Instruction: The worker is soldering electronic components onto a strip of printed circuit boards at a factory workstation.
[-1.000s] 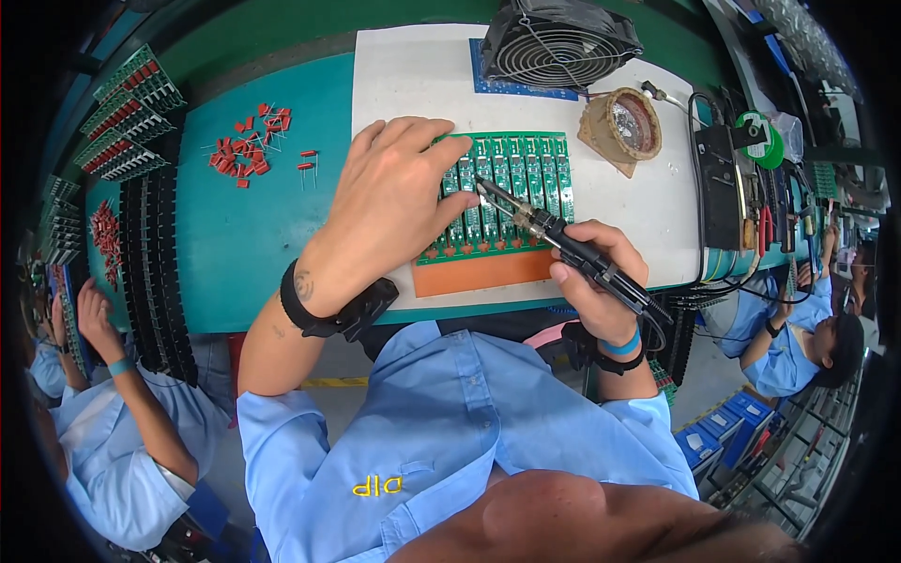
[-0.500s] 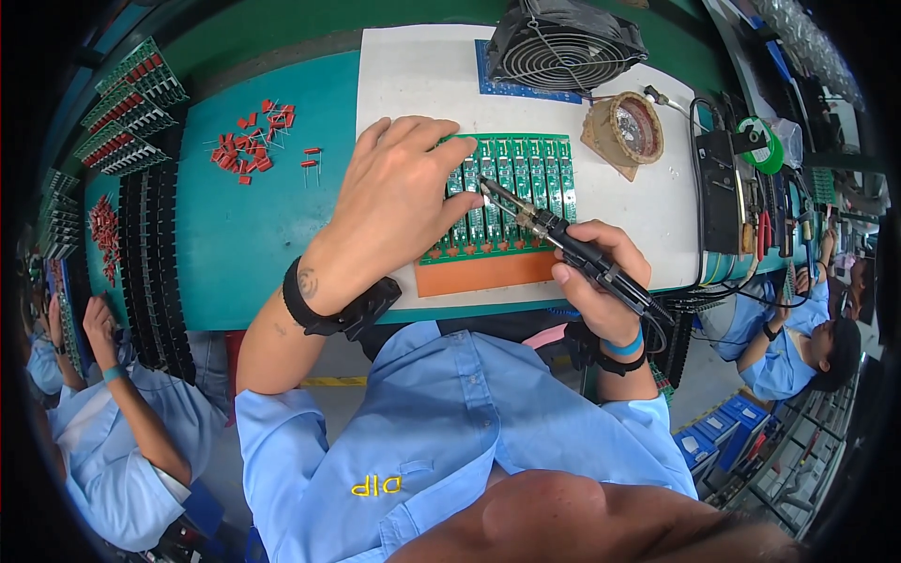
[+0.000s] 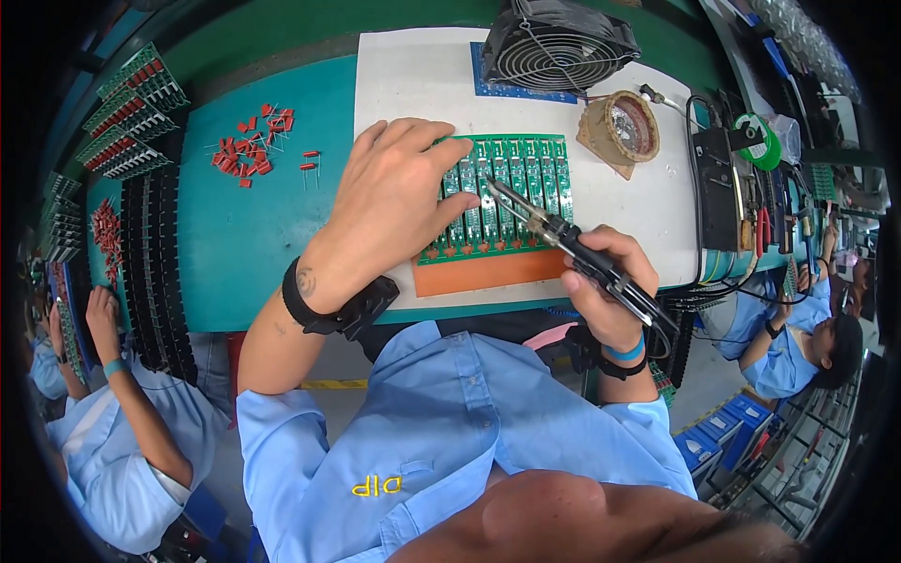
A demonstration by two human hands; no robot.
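A green circuit board panel (image 3: 511,192), divided into several narrow strips, lies on an orange-brown pad (image 3: 497,275). My left hand (image 3: 399,183) rests palm down over its left edge, with index finger and thumb apart on the board and the other fingers stretched out. In my right hand (image 3: 612,286) is a black soldering iron (image 3: 587,253) with a thin metal guide alongside its shaft. The iron slants up and left, its tip over the middle strips. Whether the tip touches the board, I cannot tell.
Red components (image 3: 251,145) with wire leads lie on the green mat (image 3: 282,225) at left. Behind the board stands a black fan (image 3: 563,52); a round pot (image 3: 619,129) sits to its right. Black racks (image 3: 150,253) line the left side. Co-workers sit on both sides.
The soldering iron and my right hand have shifted slightly right. My left hand stays at the board's left edge.
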